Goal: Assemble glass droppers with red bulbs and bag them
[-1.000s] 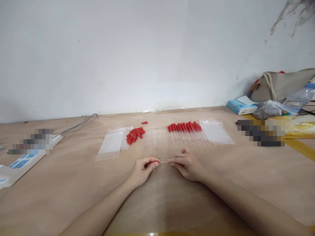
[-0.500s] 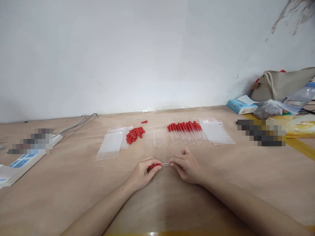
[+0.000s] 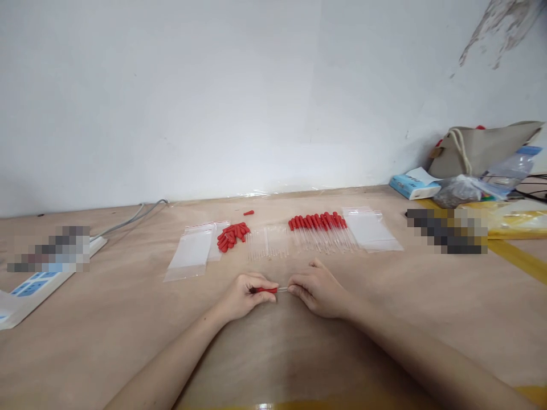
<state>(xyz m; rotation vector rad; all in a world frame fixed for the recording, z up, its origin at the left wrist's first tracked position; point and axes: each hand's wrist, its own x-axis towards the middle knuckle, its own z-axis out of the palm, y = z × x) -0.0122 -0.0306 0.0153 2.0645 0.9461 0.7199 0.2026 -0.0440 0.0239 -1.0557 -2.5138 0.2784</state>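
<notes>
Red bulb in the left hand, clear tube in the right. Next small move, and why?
I'd probably ease the right hand slightly toward the left hand, with the clear tube in line with the red bulb. They look aligned end to end, and a short stretch of tube shows between the hands. How deep it sits inside the bulb isn't visible, so push gently.

The held bulb (image 3: 267, 290) is plain red, its tube (image 3: 282, 289) clear. The piled bulbs (image 3: 231, 236) are red too; the droppers (image 3: 320, 222) pair red tops with clear stems. Clear bags (image 3: 188, 253) carry a thin red line. The table (image 3: 128, 319) is light brown, the tape (image 3: 519, 259) yellow, the box (image 3: 411, 187) blue and white, the wall (image 3: 213, 102) pale grey with brown blotches.
</notes>
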